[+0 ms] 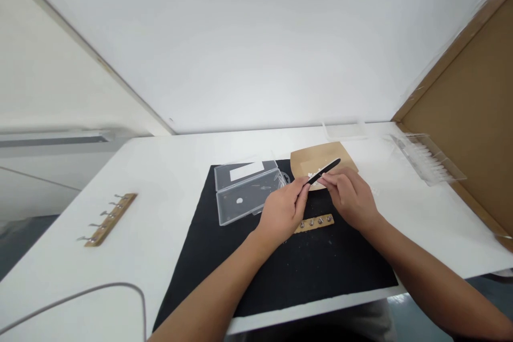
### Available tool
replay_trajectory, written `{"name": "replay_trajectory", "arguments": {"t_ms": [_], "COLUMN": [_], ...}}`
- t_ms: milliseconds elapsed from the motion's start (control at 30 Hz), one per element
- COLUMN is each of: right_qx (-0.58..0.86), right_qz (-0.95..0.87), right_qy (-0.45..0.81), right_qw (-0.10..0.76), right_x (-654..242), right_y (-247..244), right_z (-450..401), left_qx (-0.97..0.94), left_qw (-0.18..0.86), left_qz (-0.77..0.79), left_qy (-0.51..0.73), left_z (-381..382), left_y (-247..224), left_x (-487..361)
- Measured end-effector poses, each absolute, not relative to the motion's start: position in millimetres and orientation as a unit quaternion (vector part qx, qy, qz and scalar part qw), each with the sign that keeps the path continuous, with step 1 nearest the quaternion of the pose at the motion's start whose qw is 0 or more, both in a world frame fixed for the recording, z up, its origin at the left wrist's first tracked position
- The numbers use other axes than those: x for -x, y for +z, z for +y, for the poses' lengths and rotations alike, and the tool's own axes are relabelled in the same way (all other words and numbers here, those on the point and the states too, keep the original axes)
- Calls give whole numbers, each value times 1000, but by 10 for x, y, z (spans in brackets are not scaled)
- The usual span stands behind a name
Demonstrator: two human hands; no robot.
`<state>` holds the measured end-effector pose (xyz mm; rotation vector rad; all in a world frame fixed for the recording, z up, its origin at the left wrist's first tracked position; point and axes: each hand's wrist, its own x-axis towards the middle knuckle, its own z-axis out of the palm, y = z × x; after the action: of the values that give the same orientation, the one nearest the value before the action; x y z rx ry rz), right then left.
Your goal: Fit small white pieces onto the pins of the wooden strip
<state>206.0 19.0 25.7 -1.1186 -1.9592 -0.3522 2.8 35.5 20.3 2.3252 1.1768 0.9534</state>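
Observation:
My left hand [281, 209] is closed around the near end of a slim nail file [333, 164], black with a pale edge, which slants up to the right. Fingertips of my right hand [351, 197] are pinched together right beside the file; whatever they grip is too small to name. Both hands are above the black mat [320, 272]. Behind them lies a brown paper tray [301, 157] with small white pieces in it. Just below the hands, a short wooden strip [316, 223] carries several small metal pieces; its left end is hidden by my left hand.
An open clear plastic case [240, 208] with a white label lies left of the hands. Another wooden strip [110, 222] with several metal clips sits at the table's left. Clear plastic boxes [430, 160] stand by the cardboard panel [468, 96] at right. A cable [100, 286] crosses the lower left.

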Motion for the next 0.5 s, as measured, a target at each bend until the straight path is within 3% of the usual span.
{"name": "replay_trajectory", "arguments": {"t_ms": [300,500], "right_qx": [484,560], "right_qz": [-757,-688], "right_qy": [-111,14], "right_qw": [425,462], "right_x": [-2033,-2064], "right_y": [334,340], "right_z": [152,118], "left_qx": [-835,-846], "left_qw": [149,124], "left_qz": [415,409], "left_qy": [331,318], "left_z": [323,315], "left_y": [186,195], "left_x": [-38,-35]}}
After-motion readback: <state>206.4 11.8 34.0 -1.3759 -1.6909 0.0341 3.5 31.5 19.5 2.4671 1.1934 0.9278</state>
